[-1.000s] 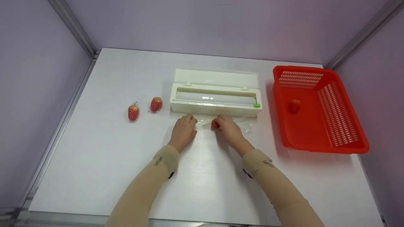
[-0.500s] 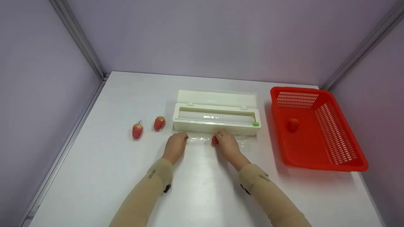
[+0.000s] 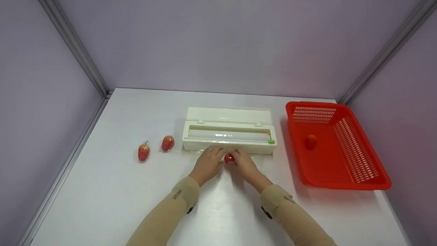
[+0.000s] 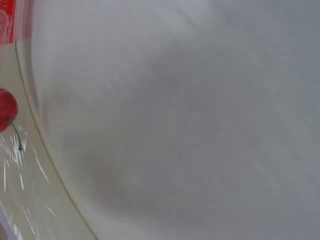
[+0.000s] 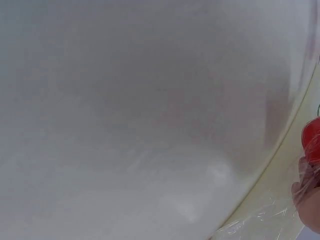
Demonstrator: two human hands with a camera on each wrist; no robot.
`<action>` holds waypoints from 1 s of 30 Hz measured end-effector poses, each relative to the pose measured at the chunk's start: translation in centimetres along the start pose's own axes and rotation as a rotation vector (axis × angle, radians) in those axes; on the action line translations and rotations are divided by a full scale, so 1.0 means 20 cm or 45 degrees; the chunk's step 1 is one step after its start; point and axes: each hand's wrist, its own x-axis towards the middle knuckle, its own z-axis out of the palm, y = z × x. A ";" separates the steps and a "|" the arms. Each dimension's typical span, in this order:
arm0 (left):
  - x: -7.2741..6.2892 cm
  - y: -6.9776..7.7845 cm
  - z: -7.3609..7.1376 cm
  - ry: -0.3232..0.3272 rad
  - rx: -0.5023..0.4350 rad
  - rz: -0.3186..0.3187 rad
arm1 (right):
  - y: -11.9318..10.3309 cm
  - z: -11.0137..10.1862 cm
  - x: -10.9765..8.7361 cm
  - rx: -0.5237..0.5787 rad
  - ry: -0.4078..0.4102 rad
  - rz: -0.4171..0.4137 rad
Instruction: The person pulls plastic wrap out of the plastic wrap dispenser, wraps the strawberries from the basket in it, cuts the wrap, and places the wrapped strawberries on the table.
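A round red cherry (image 3: 229,158) with a thin green stem is between the two hands, in front of the white cling film box (image 3: 229,138). My right hand (image 3: 244,166) grips it from the right; in the right wrist view, clear film lies over the fingers (image 5: 309,205). Close at the cherry's left side, my left hand (image 3: 209,164) pinches the cling film, its fingers partly hidden. In the left wrist view, creased cling film (image 4: 22,185) spreads below the cherry (image 4: 7,109), and only a sliver of the hand shows at the lower left corner.
The box's lid (image 3: 229,115) stands raised behind its roll, with a green slider (image 3: 271,141) at the right end. Two film-wrapped red-and-yellow fruits, one upright oval (image 3: 144,152) and one beside it (image 3: 167,143), lie left. A red basket (image 3: 300,164) at right holds one fruit (image 3: 311,141).
My left hand first moved left, drawing out the film, then came back right to the cherry. The right hand kept its grip on the cherry. The head view shifted too.
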 end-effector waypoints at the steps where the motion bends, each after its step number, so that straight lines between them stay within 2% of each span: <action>1: 0.01 0.01 0.01 -0.046 0.007 0.015 | 0.00 -0.01 -0.01 -0.085 0.033 -0.078; 3: 0.04 0.03 0.03 -0.107 0.023 0.016 | 0.00 -0.02 0.00 -0.116 0.079 -0.125; 5: 0.05 0.04 0.04 -0.136 0.031 0.003 | 0.00 -0.02 0.00 -0.102 0.098 -0.108; 14: 0.08 0.07 0.09 -0.160 0.049 -0.006 | 0.02 -0.03 -0.02 -0.102 0.161 -0.027; 18: 0.08 0.06 0.12 -0.167 -0.001 -0.021 | 0.04 -0.02 -0.04 -0.096 0.193 -0.080; 20: 0.08 0.05 0.13 -0.175 -0.021 -0.033 | 0.06 -0.03 -0.05 -0.143 0.227 -0.118; 26: 0.09 0.03 0.14 -0.220 -0.022 -0.071 | 0.17 -0.06 -0.11 -0.486 0.317 -0.149; 28: 0.09 0.03 0.15 -0.228 -0.011 -0.083 | 0.21 -0.07 -0.13 -0.540 0.302 -0.141; 30: 0.09 0.03 0.16 -0.230 -0.003 -0.086 | 0.25 -0.08 -0.14 -0.536 0.280 -0.143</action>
